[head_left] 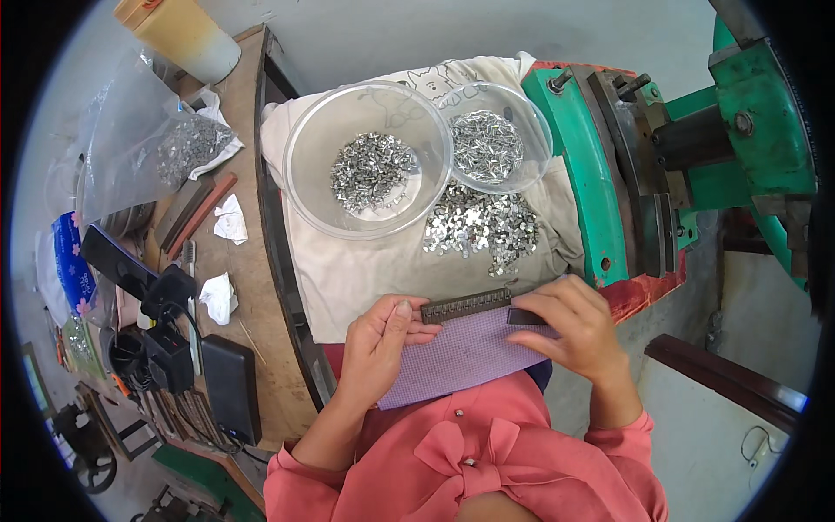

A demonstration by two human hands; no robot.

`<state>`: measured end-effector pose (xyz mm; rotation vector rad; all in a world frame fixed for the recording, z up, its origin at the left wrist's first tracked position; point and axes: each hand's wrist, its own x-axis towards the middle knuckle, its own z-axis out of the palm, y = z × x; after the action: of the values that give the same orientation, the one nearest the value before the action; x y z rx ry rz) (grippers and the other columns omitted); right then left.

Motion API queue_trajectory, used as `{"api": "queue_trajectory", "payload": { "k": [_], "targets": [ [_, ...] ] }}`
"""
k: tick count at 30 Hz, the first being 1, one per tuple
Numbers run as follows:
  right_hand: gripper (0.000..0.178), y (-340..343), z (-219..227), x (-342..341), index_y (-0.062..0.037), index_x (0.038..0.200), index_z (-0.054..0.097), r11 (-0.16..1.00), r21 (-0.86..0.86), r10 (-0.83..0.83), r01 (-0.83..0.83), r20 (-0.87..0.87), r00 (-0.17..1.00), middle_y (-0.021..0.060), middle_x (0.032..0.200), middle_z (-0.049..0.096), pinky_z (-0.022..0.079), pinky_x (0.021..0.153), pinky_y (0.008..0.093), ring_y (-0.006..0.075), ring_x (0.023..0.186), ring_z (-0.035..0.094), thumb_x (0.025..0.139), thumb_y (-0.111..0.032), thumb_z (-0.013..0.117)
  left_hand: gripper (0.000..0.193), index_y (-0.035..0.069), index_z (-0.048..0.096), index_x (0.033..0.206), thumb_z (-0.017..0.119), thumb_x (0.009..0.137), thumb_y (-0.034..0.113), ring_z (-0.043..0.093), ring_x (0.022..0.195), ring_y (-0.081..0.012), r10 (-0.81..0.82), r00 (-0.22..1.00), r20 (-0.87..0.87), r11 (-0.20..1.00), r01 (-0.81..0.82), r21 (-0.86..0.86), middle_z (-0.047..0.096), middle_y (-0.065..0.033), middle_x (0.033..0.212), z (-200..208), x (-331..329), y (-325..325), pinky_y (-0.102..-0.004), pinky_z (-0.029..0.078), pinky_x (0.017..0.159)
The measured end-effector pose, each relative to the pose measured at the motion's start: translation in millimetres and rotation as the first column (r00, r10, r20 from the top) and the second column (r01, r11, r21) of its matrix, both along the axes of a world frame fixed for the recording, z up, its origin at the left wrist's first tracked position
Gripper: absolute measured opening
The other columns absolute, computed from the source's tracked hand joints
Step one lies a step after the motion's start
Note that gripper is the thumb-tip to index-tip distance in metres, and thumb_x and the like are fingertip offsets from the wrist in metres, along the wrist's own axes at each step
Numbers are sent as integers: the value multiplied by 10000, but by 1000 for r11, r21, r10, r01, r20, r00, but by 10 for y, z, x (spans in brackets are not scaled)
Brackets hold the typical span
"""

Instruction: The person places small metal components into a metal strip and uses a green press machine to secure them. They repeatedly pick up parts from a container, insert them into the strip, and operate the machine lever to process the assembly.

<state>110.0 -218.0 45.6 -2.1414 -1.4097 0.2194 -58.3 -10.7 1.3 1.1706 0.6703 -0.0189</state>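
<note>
Pinching the slotted bar (pixel 465 305) nearer the wearer than the large bowl (pixel 300 174), the left hand (pixel 377 337) is nearly closed; half-curled right hand (pixel 576 327) grips a dark block (pixel 525 317). Uneven pressure could tilt the bar.

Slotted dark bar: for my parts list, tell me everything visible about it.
The slotted bar is narrow, straight, dark brownish-grey, apparently metal, with a row of small slots. It sits slightly aslant, right end farther away, along the far edge of the purple cloth. The left grip holds its left end; contact with the right grip is unclear.
</note>
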Motion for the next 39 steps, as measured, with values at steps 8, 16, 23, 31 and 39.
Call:
{"api": "queue_trajectory", "payload": {
  "k": [8, 16, 23, 31, 39],
  "targets": [
    [392, 496, -249, 71, -70, 1055, 672, 969, 4, 245, -245, -75, 967, 51, 970, 608, 499, 796, 379, 262, 920, 587, 696, -146, 808, 383, -66, 605, 1155, 435, 1101, 272, 729, 836, -213, 8, 999, -36, 998, -10, -62, 651, -111, 930, -3, -11, 9, -305, 607, 751],
    [375, 572, 38, 47, -92, 1021, 705, 948, 117, 290, -297, 72, 954, 47, 989, 633, 511, 801, 395, 264, 937, 608, 670, -147, 826, 287, -46, 617, 1163, 490, 1075, 196, 701, 770, -178, -162, 987, 7, 855, 144, -498, 709, -139, 928, 195, -44, 209, -286, 586, 697],
    [460, 421, 330, 14, -109, 1102, 740, 918, 377, 69, -125, 158, 985, -2, 1002, 631, 490, 776, 363, 230, 923, 576, 666, -195, 858, 254, -52, 605, 1172, 547, 1033, 152, 681, 682, -179, 85, 988, 129, 959, -46, -279, 703, -167, 894, 815, -7, 511, -275, 560, 604],
    [401, -116, -55, -104, -95, 1081, 718, 997, 75, -5, 1, 46, 999, 30, 976, 618, 482, 798, 390, 258, 927, 580, 710, -181, 845, 181, -38, 672, 1099, 623, 969, 78, 669, 690, -162, 82, 966, 245, 407, -257, 877, 705, -133, 857, 680, 642, 843, -292, 523, 633],
    [374, -478, -346, -133, -89, 1094, 709, 981, 17, -193, 193, 158, 968, 40, 989, 624, 484, 798, 409, 267, 916, 587, 734, -72, 811, 239, -43, 654, 1156, 561, 1032, 139, 619, 674, -103, 128, 975, 180, 776, -211, 594, 675, -85, 826, 737, 453, 691, -238, 501, 624]
  ]
}}
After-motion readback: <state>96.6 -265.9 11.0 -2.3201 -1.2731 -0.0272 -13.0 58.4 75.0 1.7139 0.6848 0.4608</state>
